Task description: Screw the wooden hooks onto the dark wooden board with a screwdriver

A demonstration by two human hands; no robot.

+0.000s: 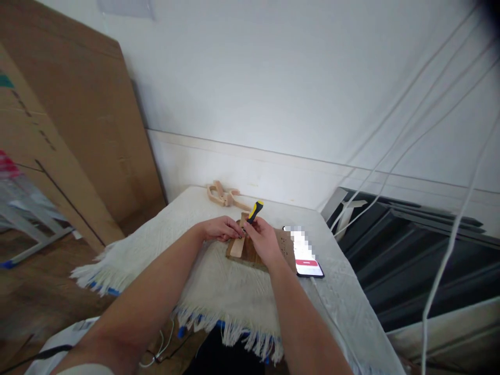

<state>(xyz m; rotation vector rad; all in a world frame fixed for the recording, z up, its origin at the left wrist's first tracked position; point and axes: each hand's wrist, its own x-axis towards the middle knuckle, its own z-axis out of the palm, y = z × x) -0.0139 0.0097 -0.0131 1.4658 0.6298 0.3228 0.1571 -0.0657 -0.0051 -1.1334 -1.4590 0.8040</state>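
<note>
Hands (262,238) at wooden strip (236,247), yellow-black tool (255,210)

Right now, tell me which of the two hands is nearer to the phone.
Right. The right hand is over the wooden board, a little left of the phone; the left hand is at the board's left side, farther from the phone.

Homelike room, fringed tablecloth (219,286), wood-look floor (37,307)

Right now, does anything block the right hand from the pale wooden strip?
Nothing visible does: the right hand, with the yellow-black tool, is already at the wooden strip; the left hand is at its opposite side.
</note>
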